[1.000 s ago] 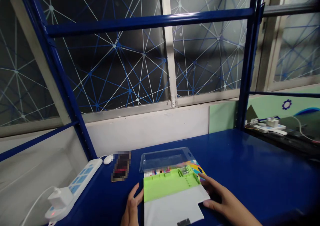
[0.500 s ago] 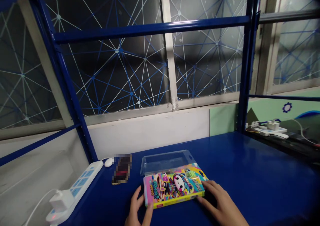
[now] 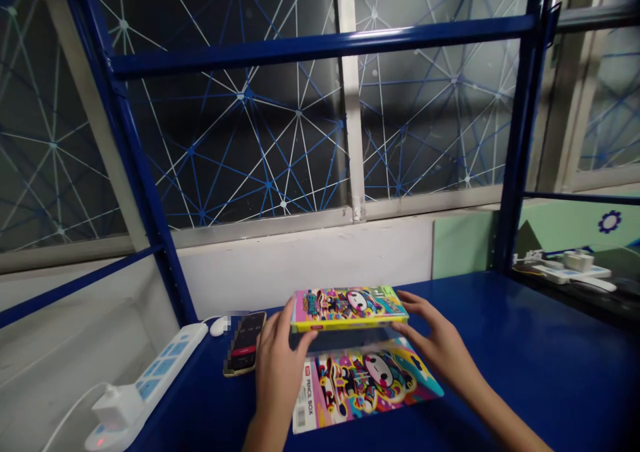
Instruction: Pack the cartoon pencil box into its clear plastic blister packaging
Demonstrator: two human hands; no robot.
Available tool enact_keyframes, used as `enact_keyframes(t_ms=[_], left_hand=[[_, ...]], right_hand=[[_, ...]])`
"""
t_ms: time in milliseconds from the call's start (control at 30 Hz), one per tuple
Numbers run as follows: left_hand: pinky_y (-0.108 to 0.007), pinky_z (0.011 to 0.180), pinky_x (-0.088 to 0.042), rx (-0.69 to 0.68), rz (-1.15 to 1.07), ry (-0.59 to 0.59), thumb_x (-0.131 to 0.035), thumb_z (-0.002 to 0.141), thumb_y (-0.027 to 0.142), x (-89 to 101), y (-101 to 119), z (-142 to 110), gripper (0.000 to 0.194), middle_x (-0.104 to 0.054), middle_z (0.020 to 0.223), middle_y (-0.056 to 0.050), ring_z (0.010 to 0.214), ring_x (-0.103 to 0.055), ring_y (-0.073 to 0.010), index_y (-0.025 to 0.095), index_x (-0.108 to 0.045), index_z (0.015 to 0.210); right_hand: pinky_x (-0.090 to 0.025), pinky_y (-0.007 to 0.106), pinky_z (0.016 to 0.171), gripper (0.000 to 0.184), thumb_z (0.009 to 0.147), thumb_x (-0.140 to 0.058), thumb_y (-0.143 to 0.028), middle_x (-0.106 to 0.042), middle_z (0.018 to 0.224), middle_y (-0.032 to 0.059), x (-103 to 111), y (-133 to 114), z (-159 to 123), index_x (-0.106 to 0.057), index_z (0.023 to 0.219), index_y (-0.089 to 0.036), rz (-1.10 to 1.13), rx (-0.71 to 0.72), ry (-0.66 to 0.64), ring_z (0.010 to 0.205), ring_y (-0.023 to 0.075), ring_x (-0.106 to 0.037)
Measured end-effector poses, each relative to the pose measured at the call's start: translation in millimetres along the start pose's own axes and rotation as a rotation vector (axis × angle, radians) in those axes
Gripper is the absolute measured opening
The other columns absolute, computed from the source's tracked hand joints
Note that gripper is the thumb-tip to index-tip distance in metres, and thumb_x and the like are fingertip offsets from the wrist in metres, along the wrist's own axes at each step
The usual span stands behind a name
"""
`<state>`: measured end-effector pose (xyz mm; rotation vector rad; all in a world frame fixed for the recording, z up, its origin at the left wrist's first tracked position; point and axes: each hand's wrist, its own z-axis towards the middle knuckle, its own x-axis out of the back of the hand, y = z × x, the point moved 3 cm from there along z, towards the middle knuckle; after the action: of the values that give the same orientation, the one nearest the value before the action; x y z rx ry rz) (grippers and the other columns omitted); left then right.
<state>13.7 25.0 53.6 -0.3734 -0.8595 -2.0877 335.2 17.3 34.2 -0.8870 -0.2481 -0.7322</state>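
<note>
A colourful pencil box (image 3: 350, 305) with a yellow edge and a cartoon character on its lid is held up off the table between my two hands. My left hand (image 3: 283, 352) grips its left end, thumb at the front lower edge. At the right end, my right hand (image 3: 440, 339) has its fingers behind the corner and its thumb below. Under and in front of it lies a printed backing card (image 3: 370, 379) reading "PENCIL BOX", flat on the blue table (image 3: 480, 372). The clear plastic tray behind the card is mostly hidden by the box.
A phone (image 3: 249, 339) lies left of my left hand, beside a white round object (image 3: 219, 326). A white power strip (image 3: 165, 365) with a plugged-in adapter runs along the left table edge. Blue frame posts (image 3: 520, 125) rise at the back; another power strip (image 3: 570, 272) is far right.
Both hands have lifted the pencil box off the card and carried it away from me, over the plastic tray. The card's printed front is now uncovered. The view has shifted slightly.
</note>
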Motion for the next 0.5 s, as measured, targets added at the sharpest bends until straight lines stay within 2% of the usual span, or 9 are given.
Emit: enact_keyframes(t_ms=[67,133,267,367,500], left_hand=[[-0.048,0.104,-0.05,0.019,0.063,-0.098,-0.073,0.087,0.029,-4.7,-9,20,0.061,-0.068,0.13,-0.01,0.12,-0.062,-0.0297,0.029,-0.052,0.145],[-0.047,0.103,-0.05,0.032,0.106,-0.191,-0.073,0.086,0.027,-11.0,-22,26,0.058,-0.069,0.127,-0.009,0.118,-0.063,-0.0292,0.028,-0.056,0.141],[-0.048,0.106,-0.048,0.028,0.14,-0.316,-0.067,0.088,0.027,-22.6,-50,16,0.053,-0.07,0.129,-0.008,0.124,-0.061,-0.0296,0.029,-0.058,0.14],[-0.048,0.105,-0.05,0.043,0.146,-0.371,-0.062,0.092,0.031,-30.9,-68,7,0.045,-0.07,0.13,-0.008,0.122,-0.063,-0.0289,0.028,-0.062,0.137],[-0.05,0.104,-0.051,-0.007,0.146,-0.382,-0.06,0.094,0.033,-40.2,-78,2,0.039,-0.073,0.124,-0.009,0.117,-0.066,-0.0286,0.024,-0.066,0.131]], right_hand=[[-0.048,0.049,0.108,0.034,0.089,-0.062,-0.056,-0.062,0.141,0.0136,-14,8,18,-0.063,0.103,-0.025,-0.014,0.001,-0.055,0.127,0.0302,-0.062],[-0.049,0.047,0.106,0.031,0.089,-0.062,-0.053,-0.063,0.138,0.0145,-30,17,24,-0.064,0.1,-0.024,-0.029,-0.003,-0.109,0.126,0.0296,-0.062],[-0.05,0.049,0.102,0.026,0.087,-0.065,-0.045,-0.062,0.139,0.0169,-56,33,13,-0.067,0.096,-0.021,-0.083,-0.039,-0.214,0.122,0.0324,-0.064],[-0.049,0.053,0.102,0.027,0.088,-0.064,-0.046,-0.061,0.142,0.0158,-64,41,6,-0.071,0.098,-0.022,-0.122,-0.063,-0.268,0.122,0.0335,-0.064],[-0.037,0.064,0.114,0.038,0.093,-0.06,-0.055,-0.06,0.147,0.0141,-67,42,5,-0.073,0.113,-0.025,-0.329,0.054,-0.332,0.138,0.0364,-0.053]])
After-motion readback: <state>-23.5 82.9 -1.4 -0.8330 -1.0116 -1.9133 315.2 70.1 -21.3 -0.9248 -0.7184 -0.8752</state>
